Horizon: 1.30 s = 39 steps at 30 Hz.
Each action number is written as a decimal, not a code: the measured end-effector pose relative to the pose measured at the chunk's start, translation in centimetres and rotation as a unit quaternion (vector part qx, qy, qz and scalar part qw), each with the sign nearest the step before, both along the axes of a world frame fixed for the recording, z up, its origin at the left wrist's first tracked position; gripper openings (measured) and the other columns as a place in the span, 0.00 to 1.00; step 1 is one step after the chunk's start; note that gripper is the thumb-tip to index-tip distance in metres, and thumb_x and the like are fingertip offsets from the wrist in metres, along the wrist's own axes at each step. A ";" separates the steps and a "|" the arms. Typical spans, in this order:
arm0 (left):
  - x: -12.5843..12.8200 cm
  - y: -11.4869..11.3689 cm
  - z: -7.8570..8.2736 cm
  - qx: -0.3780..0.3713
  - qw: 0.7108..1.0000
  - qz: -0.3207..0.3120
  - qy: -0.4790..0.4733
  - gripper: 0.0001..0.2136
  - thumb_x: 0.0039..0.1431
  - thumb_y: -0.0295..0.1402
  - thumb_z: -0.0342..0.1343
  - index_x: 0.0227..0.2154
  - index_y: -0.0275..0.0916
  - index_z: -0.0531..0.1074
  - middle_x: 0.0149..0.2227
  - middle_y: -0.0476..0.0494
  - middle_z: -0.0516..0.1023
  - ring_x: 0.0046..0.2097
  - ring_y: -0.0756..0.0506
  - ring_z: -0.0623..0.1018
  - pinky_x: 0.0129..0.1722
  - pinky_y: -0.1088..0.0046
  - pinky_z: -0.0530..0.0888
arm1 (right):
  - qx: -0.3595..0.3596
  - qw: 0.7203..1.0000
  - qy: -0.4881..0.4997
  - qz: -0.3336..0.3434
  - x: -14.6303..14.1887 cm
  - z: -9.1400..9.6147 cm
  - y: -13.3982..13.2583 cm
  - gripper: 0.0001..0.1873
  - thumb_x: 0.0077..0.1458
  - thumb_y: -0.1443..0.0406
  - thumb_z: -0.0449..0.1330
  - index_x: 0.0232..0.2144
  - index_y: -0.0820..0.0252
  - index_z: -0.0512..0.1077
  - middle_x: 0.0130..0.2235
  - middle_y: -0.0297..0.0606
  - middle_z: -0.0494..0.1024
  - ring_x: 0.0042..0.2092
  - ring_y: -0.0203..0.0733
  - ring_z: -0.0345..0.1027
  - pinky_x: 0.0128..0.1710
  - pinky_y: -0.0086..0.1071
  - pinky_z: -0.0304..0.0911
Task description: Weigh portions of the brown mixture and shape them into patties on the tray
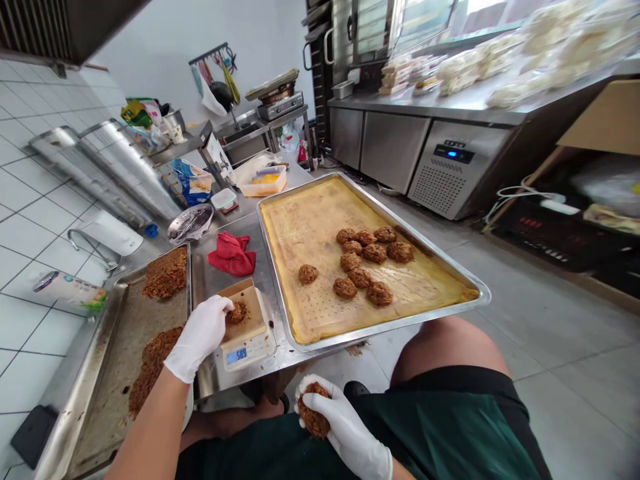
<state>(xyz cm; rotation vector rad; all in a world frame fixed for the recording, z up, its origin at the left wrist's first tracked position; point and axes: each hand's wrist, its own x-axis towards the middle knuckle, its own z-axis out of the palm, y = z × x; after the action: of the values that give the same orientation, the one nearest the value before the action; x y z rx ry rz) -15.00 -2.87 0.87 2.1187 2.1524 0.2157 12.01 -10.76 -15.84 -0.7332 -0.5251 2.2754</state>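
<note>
- The brown lump sits in the right hand, above the apron; this grip is curled round it, thumb across the top.
- The left hand reaches over the scale, fingertips at a small clump in the card tray; whether that grip pinches the clump or only rests against it, I cannot tell.
- The lump could crumble onto the apron or floor if squeezed hard, since its surface looks loose and shreddy.
- Fingers leaning on the card tray might falsify the reading (the decimal point is too small to be sure of).
- The large tray juts past the worktop, close above the knee; a bump from below could shift it and set the balls rolling.
- Counted: eleven balls on the large tray, one lump in hand, one clump on one scale, two heaps of brown mixture on one left-side tray, one red cloth.
</note>
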 end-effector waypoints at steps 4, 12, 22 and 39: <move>0.0 -3.4 3.0 0.078 0.994 0.074 0.012 0.14 0.59 0.23 0.46 0.38 0.43 0.75 0.43 0.47 0.81 0.46 0.44 0.79 0.49 0.69 0.70 | -0.004 1.000 0.017 0.003 0.2 0.2 -0.2 0.05 0.47 0.66 0.64 0.29 0.59 0.73 0.27 0.34 0.75 0.29 0.37 0.68 0.30 0.32 0.64; 8.1 -11.5 -0.5 0.042 0.992 0.036 -0.112 0.10 0.63 0.25 0.47 0.32 0.44 0.72 0.37 0.49 0.79 0.41 0.46 0.79 0.42 0.72 0.74 | -0.050 0.989 0.132 0.038 0.8 0.8 -0.5 0.18 0.57 0.64 0.62 0.51 0.55 0.74 0.44 0.41 0.80 0.46 0.48 0.74 0.45 0.43 0.68; 13.1 -14.5 -8.4 0.006 0.982 -0.009 -0.191 0.15 0.61 0.23 0.54 0.47 0.46 0.74 0.43 0.47 0.80 0.44 0.44 0.80 0.46 0.69 0.78 | -0.034 0.992 0.118 0.036 0.3 0.5 -0.8 0.14 0.53 0.65 0.67 0.44 0.58 0.77 0.42 0.41 0.82 0.44 0.46 0.75 0.49 0.39 0.64; 5.3 -5.1 -1.3 0.115 0.985 0.071 -0.108 0.11 0.67 0.35 0.49 0.47 0.43 0.73 0.50 0.41 0.77 0.53 0.42 0.77 0.57 0.63 0.71 | -0.025 0.991 0.131 0.025 -0.1 0.6 -1.0 0.13 0.53 0.68 0.64 0.43 0.60 0.76 0.36 0.40 0.79 0.39 0.43 0.73 0.41 0.38 0.65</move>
<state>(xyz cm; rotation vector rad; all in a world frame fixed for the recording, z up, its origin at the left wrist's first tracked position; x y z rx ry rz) -9.68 -8.01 -0.44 1.9405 2.2404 0.7053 11.94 -11.81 -15.26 -0.4374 -0.3665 2.3930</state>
